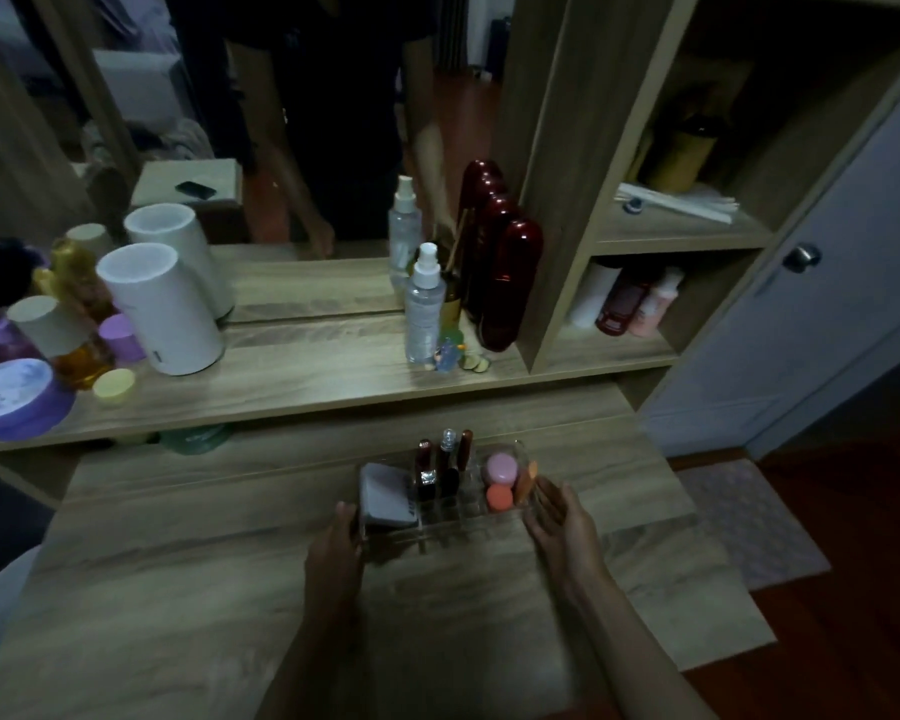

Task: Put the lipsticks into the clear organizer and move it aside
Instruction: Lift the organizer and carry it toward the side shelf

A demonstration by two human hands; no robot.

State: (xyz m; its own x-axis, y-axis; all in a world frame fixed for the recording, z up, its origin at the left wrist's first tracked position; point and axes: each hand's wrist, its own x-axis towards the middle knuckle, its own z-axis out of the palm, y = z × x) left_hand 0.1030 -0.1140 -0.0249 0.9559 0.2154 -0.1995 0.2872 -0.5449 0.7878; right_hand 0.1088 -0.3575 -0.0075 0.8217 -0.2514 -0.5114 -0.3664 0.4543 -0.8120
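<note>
The clear organizer (pixel 463 528) stands on the lower wooden desk top, just in front of me. Several lipsticks stand upright in its middle slots: a dark red one (pixel 426 472), a black one (pixel 449 483) and a brown one (pixel 466 449). My left hand (pixel 333 548) is curled against the organizer's left end and grips it. By the right end my right hand (pixel 559 522) is held with its palm turned inward and fingers spread. Its blurred fingertips are at the organizer's right wall; whether they touch it is unclear.
The organizer also holds a grey compact (pixel 385 496), a pink pot (pixel 501 467) and an orange pot (pixel 499 498). The raised shelf (pixel 307 376) behind carries a spray bottle (pixel 424 304), white cylinders (pixel 162 309), jars and red bottles (pixel 507 283). The desk's right edge drops to the floor.
</note>
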